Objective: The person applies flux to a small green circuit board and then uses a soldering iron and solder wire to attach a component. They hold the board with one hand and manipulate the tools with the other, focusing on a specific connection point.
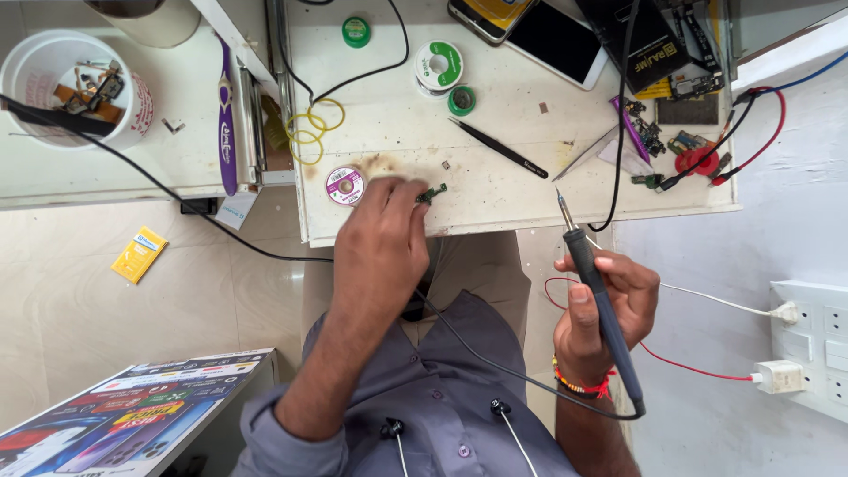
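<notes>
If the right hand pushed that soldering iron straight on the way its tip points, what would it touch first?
The right hand holds the soldering iron with its tip aimed up and slightly left, at the white table. Along that line it would probably meet bare tabletop first, then the black tweezers, though its height above the table is unclear.

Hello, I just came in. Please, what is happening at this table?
A person sits at a white worktable. The left hand pinches a small green circuit board at the table's front edge. The right hand has its grip closed around a soldering iron, tip raised, apart from the board. Black tweezers and solder spools lie nearby.
</notes>
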